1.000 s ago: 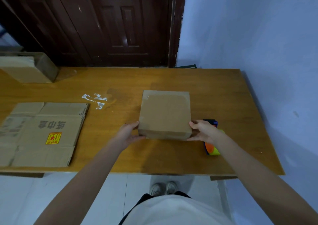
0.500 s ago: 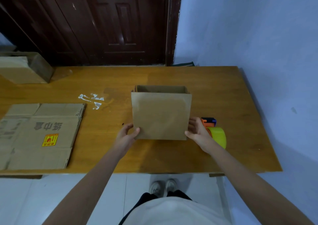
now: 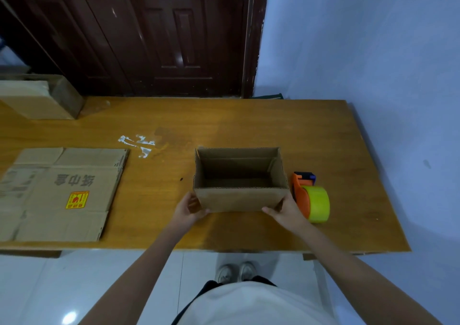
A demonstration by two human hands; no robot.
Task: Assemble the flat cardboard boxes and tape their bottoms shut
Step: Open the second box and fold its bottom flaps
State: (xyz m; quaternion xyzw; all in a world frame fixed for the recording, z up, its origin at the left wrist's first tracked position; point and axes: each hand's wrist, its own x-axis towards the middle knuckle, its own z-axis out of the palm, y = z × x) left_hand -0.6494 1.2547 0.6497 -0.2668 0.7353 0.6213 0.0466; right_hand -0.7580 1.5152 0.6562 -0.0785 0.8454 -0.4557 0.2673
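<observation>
- An assembled brown corrugated cardboard box (image 3: 240, 201) stands upright with its open top up, near the front middle of the long orange-brown wooden table (image 3: 249, 123).
- The left hand (image 3: 190, 209) grasps the box at its near-left bottom corner, thumb curled onto the front wall, the other fingers hidden behind the side.
- The right hand (image 3: 283, 210) grasps the near-right bottom corner, thumb across the lower front wall and the fingers out of sight round the side.
- An orange tape dispenser with a yellow-green roll of tape (image 3: 311, 199) lies just beside the box's right wall, close to the right wrist.
- A flat, folded brown cardboard sheet with grey printed characters and a yellow-and-red sticker (image 3: 62, 192) lies on the left of the table, well apart from the box, its near edge close to the table's front edge.
- Between that sheet and the box runs a bare strip of tabletop; a wider bare stretch lies behind the box up to the far edge.
- White torn tape scraps (image 3: 138, 144) are stuck on the wood behind and left of the box.
- A taller brown cardboard box (image 3: 37, 98) sits at the far-left edge, near the dark wooden door (image 3: 161, 33).
- To the right of the dispenser the wood is bare up to the table's right edge, which lies by the pale blue wall (image 3: 361, 51).
</observation>
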